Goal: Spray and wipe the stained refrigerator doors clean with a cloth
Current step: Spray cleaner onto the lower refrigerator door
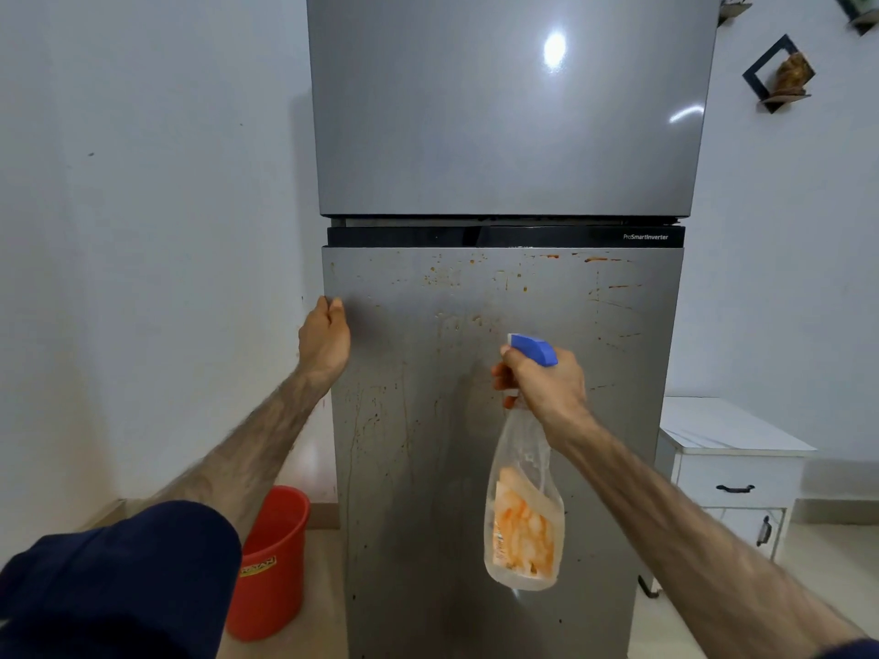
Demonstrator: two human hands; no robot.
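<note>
The fingers point(499, 373) of the right hand point(547, 382) are curled around the neck and trigger of the spray bottle point(523, 506), whose blue nozzle points at the stained lower door point(618, 420). The left hand point(326, 337) grips this door's left edge, fingers wrapped behind it.

To spray well, I think short squeezes from near the door, starting at the orange marks along the top, so the liquid runs down over the streaks. The upper door point(475, 135) looks clean. No cloth is in view.
</note>
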